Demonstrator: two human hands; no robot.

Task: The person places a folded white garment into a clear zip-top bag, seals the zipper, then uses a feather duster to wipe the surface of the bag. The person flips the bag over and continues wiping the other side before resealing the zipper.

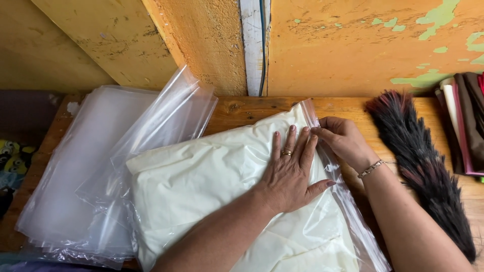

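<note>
A folded cream-white cloth (201,186) lies inside a clear plastic bag (348,211) on a wooden table (252,107). My left hand (290,174) lies flat on the bagged cloth, fingers spread, a ring on one finger. My right hand (343,138), with a bracelet at the wrist, pinches the bag's open edge strip near its far corner. The bag's flap runs along the right side of the cloth toward me.
A stack of empty clear plastic bags (101,166) lies at the left of the table. A dark feather duster (423,166) lies at the right. Folded fabrics (466,121) are stacked at the far right. A peeling orange-yellow wall (353,45) stands behind the table.
</note>
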